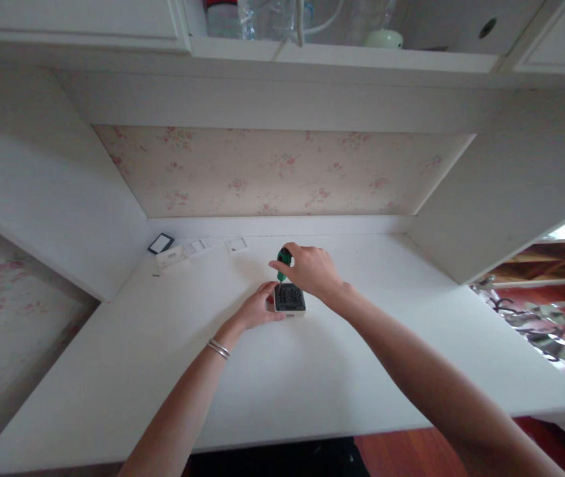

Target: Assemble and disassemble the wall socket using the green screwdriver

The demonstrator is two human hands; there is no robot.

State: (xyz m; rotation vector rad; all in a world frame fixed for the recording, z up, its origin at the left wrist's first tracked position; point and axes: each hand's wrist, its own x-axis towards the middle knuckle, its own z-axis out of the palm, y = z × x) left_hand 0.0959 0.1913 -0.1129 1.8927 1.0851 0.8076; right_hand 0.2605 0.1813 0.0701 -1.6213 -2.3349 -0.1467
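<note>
A small square wall socket (291, 299), black on top with a white lower body, rests on the white tabletop. My left hand (257, 306) grips it from the left side, thumb at the near edge and fingers at the far corner. Above it, my right hand (314, 266) is closed around the green handle of a screwdriver (283, 264). The screwdriver stands nearly upright, its shaft pointing down at the socket's far left corner. Whether the tip sits in a screw is too small to tell.
White plastic frames (236, 246) and a white plate (170, 257) lie at the back left of the table (272, 384), near a black-edged square piece (161, 243). A shelf (342, 56) with bottles and a cable hangs overhead. Side panels (505, 179) flank the table.
</note>
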